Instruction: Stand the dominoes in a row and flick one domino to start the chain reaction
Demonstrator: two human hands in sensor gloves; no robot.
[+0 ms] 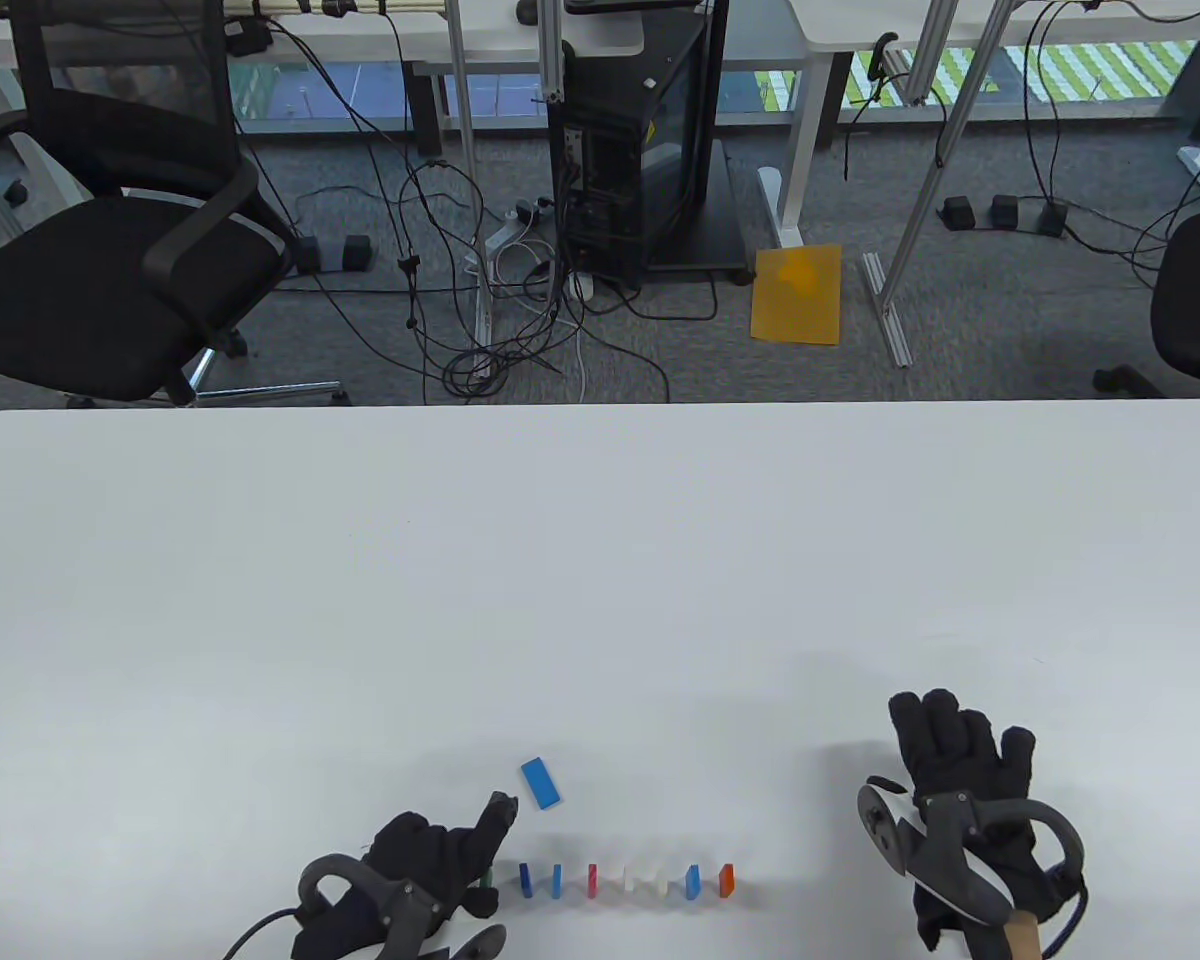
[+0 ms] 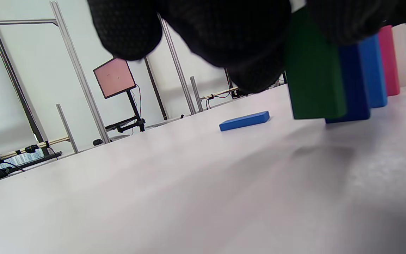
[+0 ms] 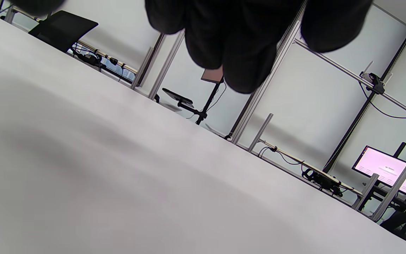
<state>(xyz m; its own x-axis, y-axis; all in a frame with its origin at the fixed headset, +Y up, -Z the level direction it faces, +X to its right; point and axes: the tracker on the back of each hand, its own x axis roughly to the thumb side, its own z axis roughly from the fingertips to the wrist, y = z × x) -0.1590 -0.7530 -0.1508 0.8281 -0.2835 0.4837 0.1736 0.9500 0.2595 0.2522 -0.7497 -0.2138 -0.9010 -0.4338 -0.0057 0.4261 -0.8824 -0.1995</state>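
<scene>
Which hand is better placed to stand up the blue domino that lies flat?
Left. The left hand is at the green domino, near the flat blue domino. The right hand rests far beyond the row's orange end.

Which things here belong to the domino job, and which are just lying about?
Job: standing row of dominoes, green domino held by the left hand, flat blue domino.
Lying about: office chair, yellow sheet, floor cables.
</scene>
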